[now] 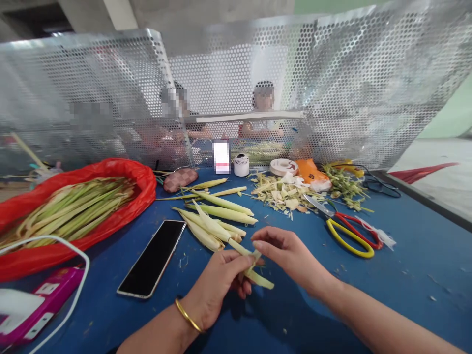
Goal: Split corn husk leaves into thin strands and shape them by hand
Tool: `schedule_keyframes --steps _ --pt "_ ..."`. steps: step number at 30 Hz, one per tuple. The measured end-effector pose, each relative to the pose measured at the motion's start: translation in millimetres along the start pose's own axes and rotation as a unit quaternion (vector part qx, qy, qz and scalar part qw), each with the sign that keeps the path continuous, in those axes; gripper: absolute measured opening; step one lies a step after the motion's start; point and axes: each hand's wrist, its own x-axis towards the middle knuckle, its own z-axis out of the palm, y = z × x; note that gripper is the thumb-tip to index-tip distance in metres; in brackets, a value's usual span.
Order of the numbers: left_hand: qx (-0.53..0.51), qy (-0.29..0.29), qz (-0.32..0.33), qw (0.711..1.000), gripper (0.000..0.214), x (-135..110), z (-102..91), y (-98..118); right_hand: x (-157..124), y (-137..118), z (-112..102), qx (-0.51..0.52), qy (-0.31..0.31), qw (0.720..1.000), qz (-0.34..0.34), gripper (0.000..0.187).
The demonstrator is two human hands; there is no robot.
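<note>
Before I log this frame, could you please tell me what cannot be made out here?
Head view, the only one:
Middle of the stalk: hidden inside the left hand.
The right hand: whether its fingertips pinch the stalk's peel, too small to tell.
The pink device: cut off by the left edge.
Work behind the perforated screen: blurred by the mesh.

A phone (153, 259), scissors (346, 228) and perhaps a tape roll (241, 164) lie on the blue table (424, 255).
</note>
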Motion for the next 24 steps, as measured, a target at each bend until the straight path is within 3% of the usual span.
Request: schedule_keyframes --steps 3,9,11,14,16,18,20,24 --pt "-0.025 0.012 -0.004 1.0 0.031 2 -2.1 0 2 3 -3 -0.031 0.005 1.0 0.002 0.023" --pt "-0.023 0.008 -0.007 1.0 0.025 3 -0.5 -2 3 16 -5 -0.169 0.092 0.979 -0.063 0.026" --pt "-0.042 0.026 -0.002 0.999 0.027 2 -0.4 -2 -1 14 -6 -0.228 0.135 0.957 -0.115 0.02" --pt "-0.102 0.07 0.024 0.992 0.033 4 -1.7 -2 -13 8 -3 -0.309 0.184 0.899 -0.248 0.014" --pt "-0.145 0.101 0.058 0.983 0.036 5 -2.8 -1 -22 6 5 -0.326 0.118 0.894 -0.283 0.012" --pt "-0.177 0.123 0.096 0.972 0.035 6 -3.3 1 -26 8 15 -0.296 0.035 0.929 -0.222 0.018" --pt "-0.194 0.133 0.127 0.964 0.034 6 -2.4 2 -26 14 27 -0.227 -0.001 0.964 -0.138 0.022" --pt "-0.216 0.107 0.117 0.964 0.035 2 3.3 0 -19 23 46 -0.105 0.004 0.994 -0.026 0.038"
